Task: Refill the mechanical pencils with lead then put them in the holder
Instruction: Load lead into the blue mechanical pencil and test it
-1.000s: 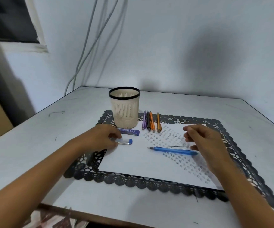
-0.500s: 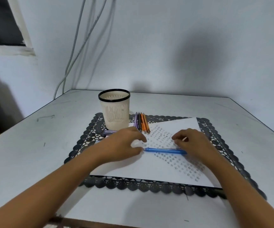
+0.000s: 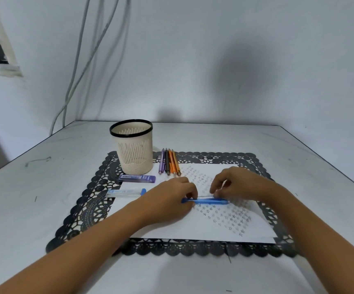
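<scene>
While left hand (image 3: 169, 200) holds blue pencil (image 3: 209, 201) (flat), right hand (image 3: 237, 184) pinches lead (image 3: 205, 196).

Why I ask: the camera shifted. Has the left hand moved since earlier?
Yes: left hand moved right, from the lead tube near the holder to the blue pencil.

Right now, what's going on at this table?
A person is refilling a blue mechanical pencil that lies on the white paper. The left hand grips its left end. The right hand pinches a thin lead just beyond it. Four more pencils lie in a row beside the holder, with none visibly in it yet. A purple lead case and a clear lead case lie to the left.
</scene>
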`<act>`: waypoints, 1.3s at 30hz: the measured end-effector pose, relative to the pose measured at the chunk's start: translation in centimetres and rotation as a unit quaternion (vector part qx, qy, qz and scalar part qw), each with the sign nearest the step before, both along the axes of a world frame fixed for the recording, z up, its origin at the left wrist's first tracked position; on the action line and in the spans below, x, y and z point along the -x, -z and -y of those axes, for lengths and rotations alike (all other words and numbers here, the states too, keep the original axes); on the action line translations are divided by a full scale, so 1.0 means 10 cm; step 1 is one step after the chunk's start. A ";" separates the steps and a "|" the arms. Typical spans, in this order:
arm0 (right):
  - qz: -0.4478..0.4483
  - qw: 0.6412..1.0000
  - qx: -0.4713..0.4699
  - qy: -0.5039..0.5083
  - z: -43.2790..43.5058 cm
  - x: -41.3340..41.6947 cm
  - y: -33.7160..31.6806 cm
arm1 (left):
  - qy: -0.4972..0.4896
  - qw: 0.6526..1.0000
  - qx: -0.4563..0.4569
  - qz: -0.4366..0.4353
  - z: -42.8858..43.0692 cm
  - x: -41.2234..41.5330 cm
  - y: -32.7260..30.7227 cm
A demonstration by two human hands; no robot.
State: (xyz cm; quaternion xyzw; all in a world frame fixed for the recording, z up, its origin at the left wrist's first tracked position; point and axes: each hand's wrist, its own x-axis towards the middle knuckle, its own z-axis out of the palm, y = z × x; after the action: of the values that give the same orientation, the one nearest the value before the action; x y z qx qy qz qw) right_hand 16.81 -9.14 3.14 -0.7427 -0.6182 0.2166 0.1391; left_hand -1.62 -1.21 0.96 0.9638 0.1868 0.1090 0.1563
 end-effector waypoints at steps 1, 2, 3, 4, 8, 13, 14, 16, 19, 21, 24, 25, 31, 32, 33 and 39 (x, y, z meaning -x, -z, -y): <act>0.010 1.000 -0.003 -0.004 0.00 0.00 0.01 | 0.001 1.000 0.000 0.005 -0.01 0.00 0.01; 0.020 1.000 -0.009 -0.005 0.00 0.01 0.01 | 0.002 1.000 0.001 0.011 -0.01 0.00 0.02; 0.028 0.999 -0.019 -0.005 0.01 0.01 0.02 | 0.002 1.000 0.001 0.017 -0.01 0.00 0.03; 0.033 0.999 -0.028 -0.006 0.01 0.01 0.03 | 0.002 1.000 0.001 0.023 -0.01 0.00 0.04; 0.076 0.996 -0.030 -0.018 0.01 0.04 0.08 | -0.007 0.998 0.011 0.057 -0.01 0.02 0.10; 0.070 0.997 -0.025 -0.018 0.02 0.03 0.16 | -0.010 0.996 0.036 0.085 -0.02 0.05 0.16; 0.047 0.998 -0.029 -0.007 0.03 0.02 0.17 | -0.011 0.995 0.043 0.090 -0.01 0.06 0.15; -0.021 0.998 -0.048 0.030 0.05 -0.01 0.19 | -0.017 0.992 0.063 0.112 -0.01 0.08 0.14; -0.149 0.976 -0.123 0.099 0.09 -0.04 0.16 | -0.040 0.983 0.104 0.144 -0.02 0.11 0.11; -0.245 0.946 -0.164 0.135 0.10 -0.06 0.16 | -0.055 0.976 0.146 0.153 -0.02 0.13 0.09; -0.347 0.904 -0.186 0.168 0.12 -0.04 0.18 | -0.072 0.968 0.186 0.154 -0.02 0.13 0.06; -0.366 0.893 -0.195 0.173 0.12 -0.03 0.19 | -0.076 0.966 0.193 0.156 -0.02 0.13 0.05; -0.513 0.797 -0.259 0.184 0.12 0.01 0.15 | -0.115 0.944 0.248 0.186 -0.03 0.13 0.02; -0.526 0.787 -0.267 0.181 0.12 0.03 0.14 | -0.118 0.942 0.252 0.187 -0.03 0.13 0.02; -0.539 0.778 -0.271 0.177 0.11 0.05 0.14 | -0.119 0.941 0.254 0.188 -0.03 0.13 0.02; -0.571 0.746 -0.293 0.178 0.09 0.10 0.16 | -0.121 0.939 0.258 0.194 -0.03 0.13 0.04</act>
State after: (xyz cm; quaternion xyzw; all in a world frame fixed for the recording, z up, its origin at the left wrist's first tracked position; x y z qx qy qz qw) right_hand 15.80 -10.08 1.57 -0.4995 -0.3132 0.3802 0.7126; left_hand -2.93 -0.86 0.61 0.8205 0.2895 0.2603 0.4187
